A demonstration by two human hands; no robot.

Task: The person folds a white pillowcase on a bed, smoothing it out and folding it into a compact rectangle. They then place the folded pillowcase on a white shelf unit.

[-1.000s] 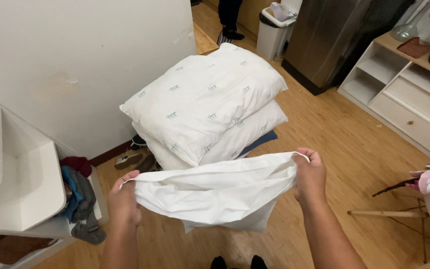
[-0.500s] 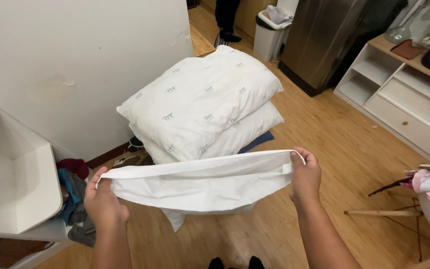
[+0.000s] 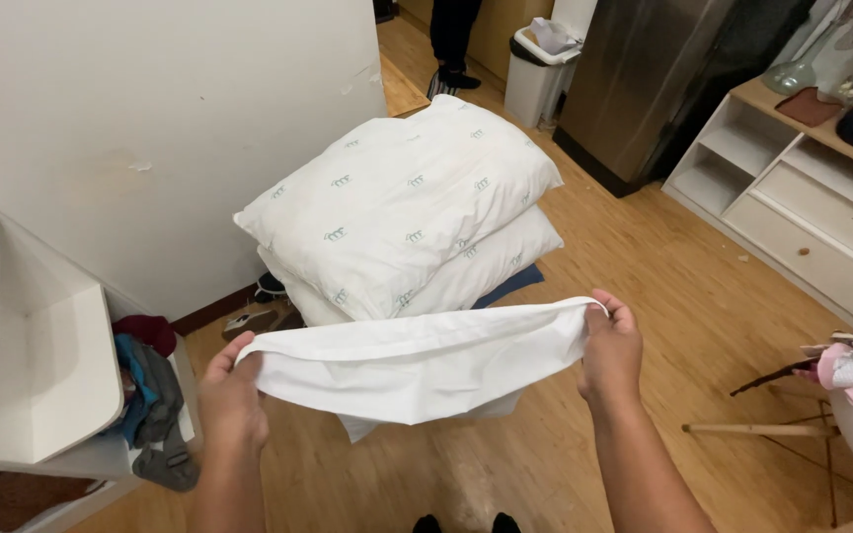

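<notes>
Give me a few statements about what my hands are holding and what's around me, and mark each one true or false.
1. Both hands, left hand and right hand, hold a white pillowcase stretched between them. True.
2. Three pillows are stacked ahead. False: two white pillows are stacked.
3. The pillows lie on a bed. False: they sit low over the wooden floor.
4. A white bin stands beyond the pillows. True.

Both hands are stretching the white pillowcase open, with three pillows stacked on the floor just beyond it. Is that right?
Not quite: the head view shows two stacked pillows, not three. The rest holds: the left hand and right hand each grip an end of the white pillowcase, stretched between them in front of the stack.
</notes>
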